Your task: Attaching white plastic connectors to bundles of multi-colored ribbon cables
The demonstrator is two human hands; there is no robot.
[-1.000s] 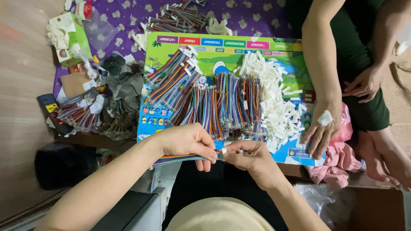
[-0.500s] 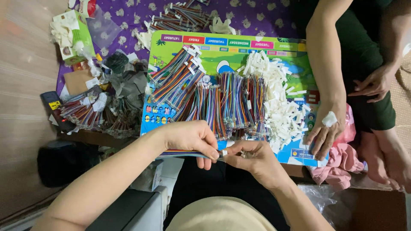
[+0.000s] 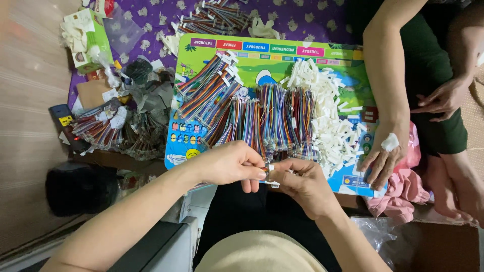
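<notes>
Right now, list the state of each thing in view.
left hand: fingers pinched on the small white plastic connector
right hand: fingers gripping the same connector
multicoloured ribbon wire bundles: spread flat on the colourful printed play board
heap of white plastic connectors: loose
other person's hand: resting on the board edge

A single head-worn camera looks steeply down from above the wearer's lap, close over the colourful printed cardboard board. The board fills mid-frame; beyond it lies purple patterned cloth.

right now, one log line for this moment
left hand and right hand: pinching small white connector | rainbow wire bundles on colourful board | white connector pile beside
</notes>
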